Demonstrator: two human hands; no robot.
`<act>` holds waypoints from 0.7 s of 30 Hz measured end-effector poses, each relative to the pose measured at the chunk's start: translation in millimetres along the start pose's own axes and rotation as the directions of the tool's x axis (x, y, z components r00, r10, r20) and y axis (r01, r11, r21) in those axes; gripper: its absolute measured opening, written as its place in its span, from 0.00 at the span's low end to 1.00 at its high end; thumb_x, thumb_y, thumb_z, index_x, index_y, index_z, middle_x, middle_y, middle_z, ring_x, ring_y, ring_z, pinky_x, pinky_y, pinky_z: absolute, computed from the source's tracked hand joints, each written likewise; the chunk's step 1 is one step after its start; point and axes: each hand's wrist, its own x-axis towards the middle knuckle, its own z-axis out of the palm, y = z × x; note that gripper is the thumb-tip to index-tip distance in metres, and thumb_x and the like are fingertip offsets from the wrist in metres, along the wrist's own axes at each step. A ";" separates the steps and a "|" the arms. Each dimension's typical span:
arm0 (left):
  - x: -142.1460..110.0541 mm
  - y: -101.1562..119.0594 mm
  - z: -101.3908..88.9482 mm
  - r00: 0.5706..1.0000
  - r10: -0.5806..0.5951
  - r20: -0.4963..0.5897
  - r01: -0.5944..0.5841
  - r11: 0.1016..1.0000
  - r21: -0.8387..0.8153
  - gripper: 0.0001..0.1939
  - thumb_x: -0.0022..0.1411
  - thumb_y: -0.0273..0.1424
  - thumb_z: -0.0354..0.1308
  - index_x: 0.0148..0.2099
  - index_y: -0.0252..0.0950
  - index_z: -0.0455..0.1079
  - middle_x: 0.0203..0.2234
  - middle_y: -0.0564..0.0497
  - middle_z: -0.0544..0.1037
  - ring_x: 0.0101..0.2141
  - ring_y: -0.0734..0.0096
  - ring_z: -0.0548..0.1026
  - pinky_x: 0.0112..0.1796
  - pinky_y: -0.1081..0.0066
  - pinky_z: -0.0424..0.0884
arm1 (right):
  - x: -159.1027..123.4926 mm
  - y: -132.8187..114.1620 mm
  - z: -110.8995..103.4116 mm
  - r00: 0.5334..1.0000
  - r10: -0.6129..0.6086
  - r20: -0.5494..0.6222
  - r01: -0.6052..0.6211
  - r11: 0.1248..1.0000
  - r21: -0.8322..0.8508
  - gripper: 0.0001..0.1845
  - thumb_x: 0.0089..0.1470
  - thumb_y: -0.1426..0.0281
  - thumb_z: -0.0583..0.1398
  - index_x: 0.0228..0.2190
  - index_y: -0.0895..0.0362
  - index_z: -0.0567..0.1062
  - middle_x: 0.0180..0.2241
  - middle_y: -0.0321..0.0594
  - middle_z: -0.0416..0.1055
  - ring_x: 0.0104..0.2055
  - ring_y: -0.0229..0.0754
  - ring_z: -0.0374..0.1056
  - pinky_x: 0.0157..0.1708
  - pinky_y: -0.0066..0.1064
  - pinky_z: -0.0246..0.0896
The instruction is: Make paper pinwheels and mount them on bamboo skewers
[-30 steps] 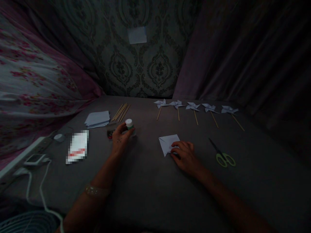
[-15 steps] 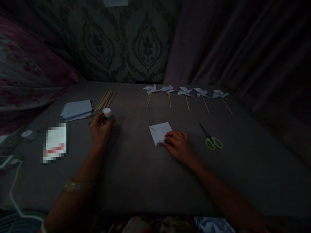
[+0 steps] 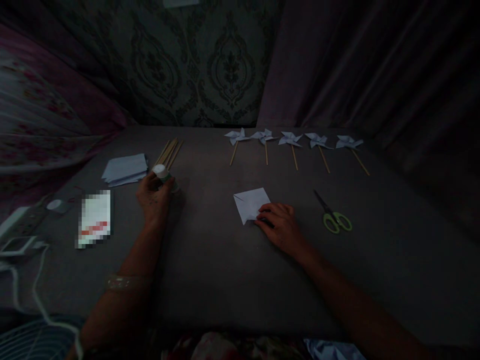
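Note:
My left hand [image 3: 153,197] is wrapped around a small white-capped bottle [image 3: 163,176] standing on the grey table [image 3: 210,260]. My right hand [image 3: 279,225] lies on the lower right corner of a folded white paper square [image 3: 250,204], fingers curled and pressing it down. Green-handled scissors [image 3: 332,214] lie to the right of that hand, apart from it. The scene is dim.
Several paper pinwheels on sticks [image 3: 292,145] lie in a row at the back. A bundle of wooden sticks [image 3: 168,150] and a stack of white paper [image 3: 125,168] sit behind the bottle. A blurred packet [image 3: 94,219], a power strip and cable [image 3: 18,235] are at the left.
The view has tilted down and shifted since a second ago. Both hands stay where they were, the left on the bottle and the right on the paper.

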 end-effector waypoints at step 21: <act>-3.3 -2.9 -1.9 1.000 0.010 0.018 -0.010 0.999 0.043 0.21 0.49 0.38 0.65 0.45 0.37 0.71 0.34 0.49 0.78 0.35 0.64 0.76 0.37 0.65 0.72 | -0.6 0.7 4.6 0.999 -0.041 -0.026 0.041 0.999 -0.024 0.08 0.59 0.68 0.57 0.31 0.53 0.77 0.39 0.40 0.75 0.44 0.45 0.68 0.46 0.42 0.52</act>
